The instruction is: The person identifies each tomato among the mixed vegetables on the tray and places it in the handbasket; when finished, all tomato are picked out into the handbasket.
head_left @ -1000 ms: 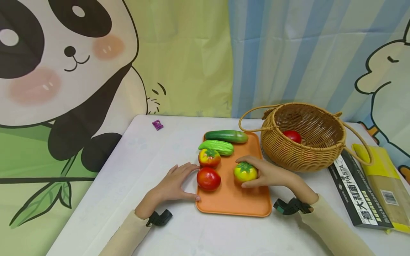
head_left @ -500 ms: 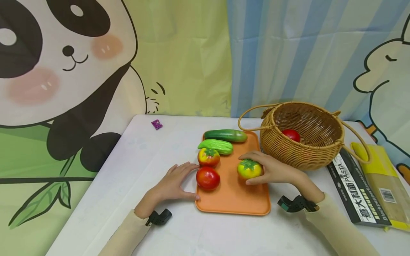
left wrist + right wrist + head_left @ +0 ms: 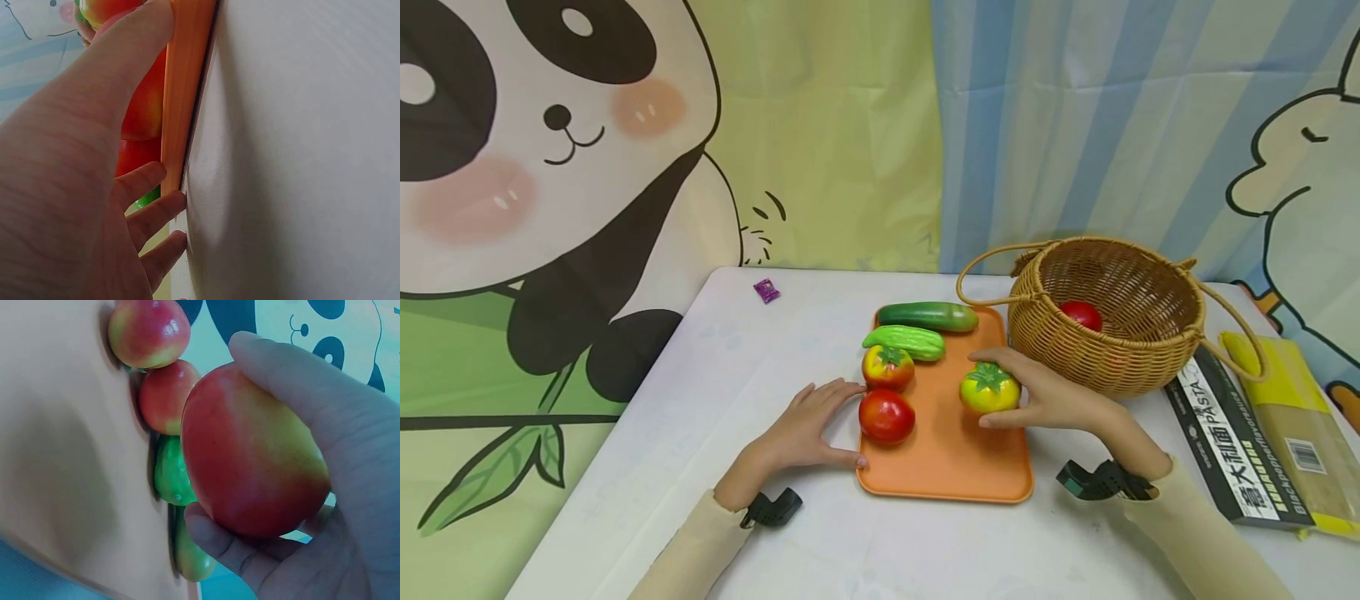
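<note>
My right hand [image 3: 1060, 400] grips a yellow tomato [image 3: 991, 388] with a green leafy top, thumb on one side and fingers on the other. In the right wrist view this tomato [image 3: 250, 456] shows a red-and-yellow underside and hangs above the orange tray [image 3: 955, 467]. My left hand [image 3: 805, 429] lies at the tray's left edge, fingers spread, its thumb touching the rim [image 3: 181, 81]. On the tray's left side sit a red tomato [image 3: 887, 417] and a red-yellow tomato [image 3: 888, 367]. Behind them lie a light green bumpy gourd [image 3: 906, 342] and a dark green cucumber [image 3: 928, 316].
A wicker basket [image 3: 1097, 367] with a red round item [image 3: 1081, 316] inside stands right behind the tray, its handle loop reaching over the tray's far corner. A black pasta box [image 3: 1232, 450] and a yellow packet [image 3: 1292, 425] lie at right. A small purple wrapper [image 3: 767, 291] lies far left.
The yellow tomato has moved right and up off the tray in my right hand. My left hand stays at the tray's edge.
</note>
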Tool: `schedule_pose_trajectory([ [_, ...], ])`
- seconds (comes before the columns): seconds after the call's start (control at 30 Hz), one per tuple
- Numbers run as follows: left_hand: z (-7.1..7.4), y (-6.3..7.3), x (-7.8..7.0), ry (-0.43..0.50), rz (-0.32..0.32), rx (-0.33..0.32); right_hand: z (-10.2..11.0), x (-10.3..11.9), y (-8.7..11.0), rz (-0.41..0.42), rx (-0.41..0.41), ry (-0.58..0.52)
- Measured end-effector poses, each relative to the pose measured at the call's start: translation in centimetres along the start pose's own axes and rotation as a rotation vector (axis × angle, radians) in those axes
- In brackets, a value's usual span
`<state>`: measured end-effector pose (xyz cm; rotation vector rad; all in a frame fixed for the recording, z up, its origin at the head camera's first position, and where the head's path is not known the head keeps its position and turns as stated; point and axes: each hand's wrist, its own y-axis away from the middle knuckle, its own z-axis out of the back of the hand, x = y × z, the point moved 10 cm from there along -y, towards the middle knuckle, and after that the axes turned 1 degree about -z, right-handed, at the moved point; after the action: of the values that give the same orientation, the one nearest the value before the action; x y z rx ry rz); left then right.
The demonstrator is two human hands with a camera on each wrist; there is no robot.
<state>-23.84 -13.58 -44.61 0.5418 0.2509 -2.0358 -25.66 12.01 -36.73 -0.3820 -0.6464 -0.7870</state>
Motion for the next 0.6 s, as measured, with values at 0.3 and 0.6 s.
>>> schedule_pose_trajectory([
  [0.3,0.0,0.0,0.1,0.003,-0.004,-0.003,1.1,0.8,0.5,0.047,-0.085,0.012],
  [0.6,0.0,0.0,0.0,0.003,-0.007,-0.004,1.4,1.4,1.1,0.085,-0.104,0.046],
])
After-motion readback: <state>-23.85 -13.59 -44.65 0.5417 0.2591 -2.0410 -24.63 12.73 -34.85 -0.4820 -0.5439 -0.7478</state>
